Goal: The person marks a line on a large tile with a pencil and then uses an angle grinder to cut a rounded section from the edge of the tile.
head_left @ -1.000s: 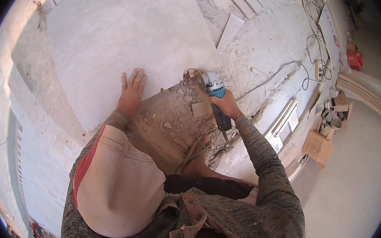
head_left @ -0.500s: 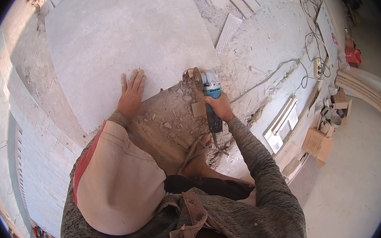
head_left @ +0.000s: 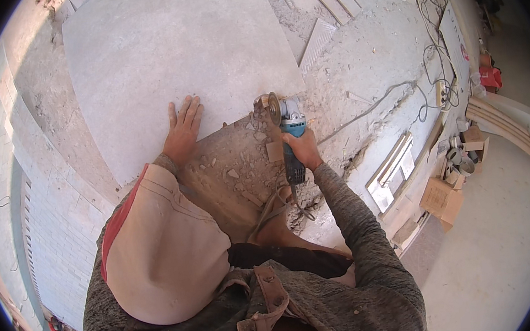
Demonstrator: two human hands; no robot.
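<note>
Left hand (head_left: 183, 131): open, fingers spread, palm flat on the near edge of the large grey floor tile (head_left: 167, 54).
Right hand (head_left: 301, 149): closed around the body of a blue angle grinder (head_left: 288, 132); its disc stands at the tile's near right corner.
Rubble (head_left: 240, 167): broken chips on bare bed between both hands.
Power cable (head_left: 373, 105): runs right of right hand.
Cardboard boxes (head_left: 441, 199): well right.
</note>
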